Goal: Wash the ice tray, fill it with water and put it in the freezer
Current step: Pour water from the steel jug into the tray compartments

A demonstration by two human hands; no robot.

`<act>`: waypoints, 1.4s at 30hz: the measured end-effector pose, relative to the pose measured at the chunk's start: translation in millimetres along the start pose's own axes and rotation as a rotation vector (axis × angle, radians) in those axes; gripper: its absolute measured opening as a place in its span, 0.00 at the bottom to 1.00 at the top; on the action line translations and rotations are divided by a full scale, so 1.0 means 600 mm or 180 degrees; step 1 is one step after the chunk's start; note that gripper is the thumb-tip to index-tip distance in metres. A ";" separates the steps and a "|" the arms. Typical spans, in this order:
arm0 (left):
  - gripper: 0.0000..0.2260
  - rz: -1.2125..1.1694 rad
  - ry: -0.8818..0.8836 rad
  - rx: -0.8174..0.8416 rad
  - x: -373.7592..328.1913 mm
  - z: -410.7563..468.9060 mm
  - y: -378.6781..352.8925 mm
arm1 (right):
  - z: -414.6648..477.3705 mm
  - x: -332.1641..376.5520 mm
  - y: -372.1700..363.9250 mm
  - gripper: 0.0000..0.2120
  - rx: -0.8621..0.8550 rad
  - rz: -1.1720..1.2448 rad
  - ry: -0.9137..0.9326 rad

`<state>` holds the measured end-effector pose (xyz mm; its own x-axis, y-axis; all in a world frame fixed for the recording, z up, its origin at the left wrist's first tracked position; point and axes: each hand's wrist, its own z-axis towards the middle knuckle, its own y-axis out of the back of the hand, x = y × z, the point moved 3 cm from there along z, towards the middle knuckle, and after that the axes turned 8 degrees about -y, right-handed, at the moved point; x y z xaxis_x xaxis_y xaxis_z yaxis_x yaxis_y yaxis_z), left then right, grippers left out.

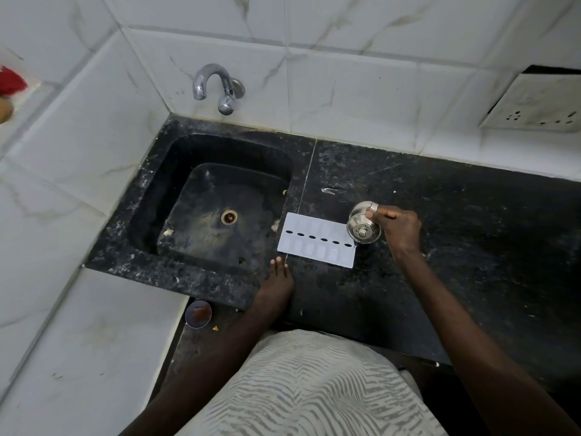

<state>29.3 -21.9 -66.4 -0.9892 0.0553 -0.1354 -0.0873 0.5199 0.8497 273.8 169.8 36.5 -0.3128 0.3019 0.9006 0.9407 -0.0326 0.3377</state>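
The white rectangular plastic ice tray [317,251], with a row of dark oval slots along its middle, lies flat on the black speckled stone counter [456,196] at the centre of the frame, its left end just beside the rim of the black stone sink [151,196]. At the tray's right end your right hand [399,228] has its fingers curled round a small round stainless-steel vessel [361,228], gripping it by the upper edge; the vessel is tilted toward you and overlaps the tray's upper right corner. Your left hand [276,286] lies on the counter below the tray with its fingers straight and together, the tips just beside the tray's lower left corner; you cannot tell whether they touch it. The sink holds a round metal drain [229,217]. Above it, a curved chrome tap [213,86] comes out of the white marble-patterned wall tiles [361,89]. A white socket plate [534,105] sits on the wall at the upper right, a red object [11,83] shows at the upper left edge, and a small round dish [198,313] rests at the counter's lower left, near your left forearm.
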 end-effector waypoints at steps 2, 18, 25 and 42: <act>0.39 -0.0002 -0.0009 0.0016 0.001 -0.001 0.000 | 0.001 0.000 0.001 0.13 -0.0008 0.0026 0.0000; 0.38 -0.0070 0.0059 0.0116 0.002 0.006 -0.001 | 0.013 0.006 -0.007 0.13 0.0062 0.0090 -0.0064; 0.37 -0.0070 0.0026 0.0095 -0.001 0.002 0.003 | 0.018 0.012 -0.013 0.13 0.0176 0.0166 -0.0223; 0.29 -0.0076 0.0092 0.0033 -0.006 0.004 0.010 | 0.001 0.033 -0.058 0.12 0.0465 -0.0122 0.0144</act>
<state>32.6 -17.2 -62.2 -0.9899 0.0181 -0.1408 -0.1100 0.5297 0.8410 235.2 177.1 42.4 -0.3513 0.2569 0.9003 0.9360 0.1181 0.3315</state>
